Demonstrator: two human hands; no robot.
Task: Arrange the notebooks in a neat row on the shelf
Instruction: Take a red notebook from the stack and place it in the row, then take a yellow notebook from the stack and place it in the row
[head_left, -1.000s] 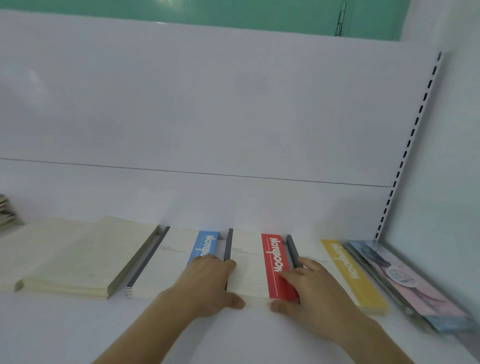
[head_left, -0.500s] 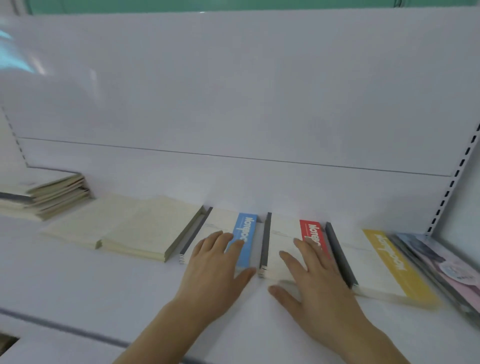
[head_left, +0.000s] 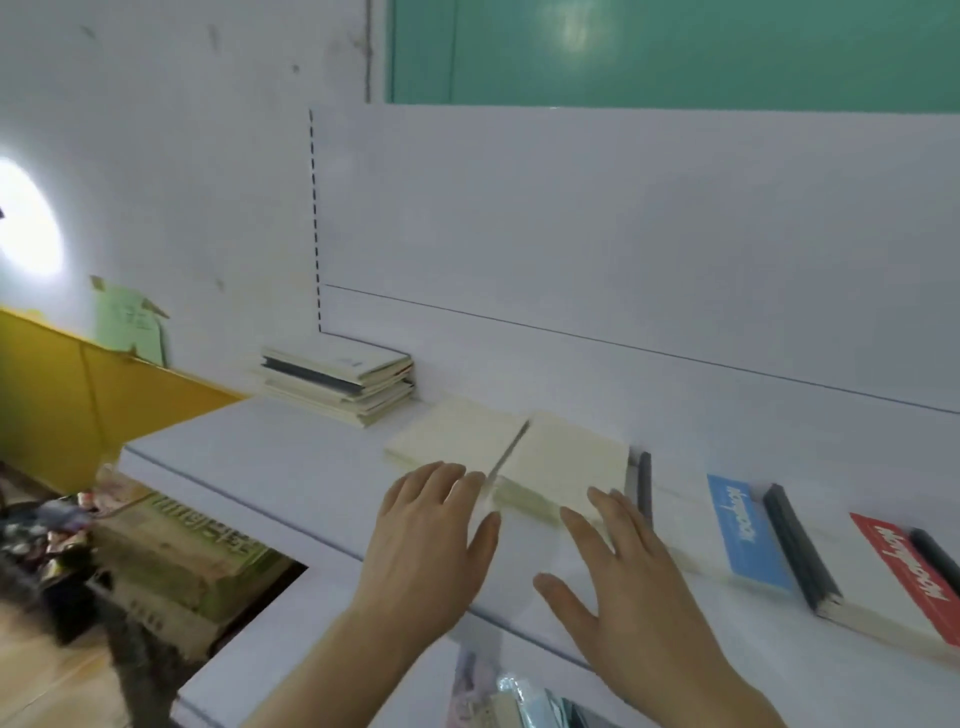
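**Both hands flat and spread at the cream notebooks, nothing held**

Nearest, bottom centre: blurred glossy packets (head_left: 506, 699) below the shelf's front edge; detail unreadable.

Left hand (head_left: 431, 540): grip released, fingers straight and spread, palm down over the white shelf (head_left: 270, 467). Fingertips reach the near edge of the left cream-covered notebook (head_left: 452, 439); contact likely but blurred, cannot tell for sure.

Right hand (head_left: 623, 587): grip released, fingers splayed, palm down. Fingertips at the near right corner of the right cream-covered notebook (head_left: 566, 462). Holding nothing.

The two cream notebooks lie flat, side by side, touching along a dark spine line between them.

Right of them, same row, lying flat: white notebook with blue title band (head_left: 743, 530), dark grey spine on its left; then white notebook with red title band (head_left: 904, 571), dark spine on its left, cut off by the frame edge.

Far left on the shelf, against the white back panel (head_left: 623, 234): untidy stack of thin notebooks (head_left: 337, 384), well apart from the hands.

Off the shelf, low left: cardboard boxes (head_left: 187, 551) on the floor, yellow board (head_left: 62, 384) behind them.
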